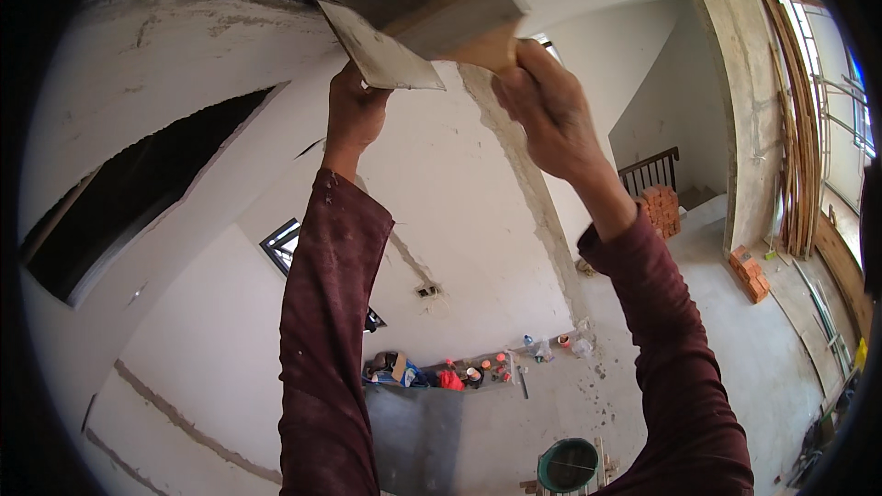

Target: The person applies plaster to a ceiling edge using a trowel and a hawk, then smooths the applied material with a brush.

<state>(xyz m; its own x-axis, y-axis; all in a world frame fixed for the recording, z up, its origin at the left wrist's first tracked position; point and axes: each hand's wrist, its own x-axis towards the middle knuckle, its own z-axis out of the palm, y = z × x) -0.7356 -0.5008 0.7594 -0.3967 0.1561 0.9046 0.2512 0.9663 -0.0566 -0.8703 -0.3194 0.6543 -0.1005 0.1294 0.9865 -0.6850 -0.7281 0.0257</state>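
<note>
While the left hand (356, 115) is holding a pale plate (384, 57) at the frame's upper middle, the right hand (556, 119) is gripping a wide scraper (464, 26) near it, so steady, even strokes are probably helping most.

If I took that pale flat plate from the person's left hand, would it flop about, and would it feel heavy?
The plate would probably stay stiff: it shows no obvious sag beyond the grip. It seems fairly light, since the left hand alone holds it raised.

Tilted off-wht plate (378, 55) nr broad, blurred grey-brn blade (464, 20)
</note>
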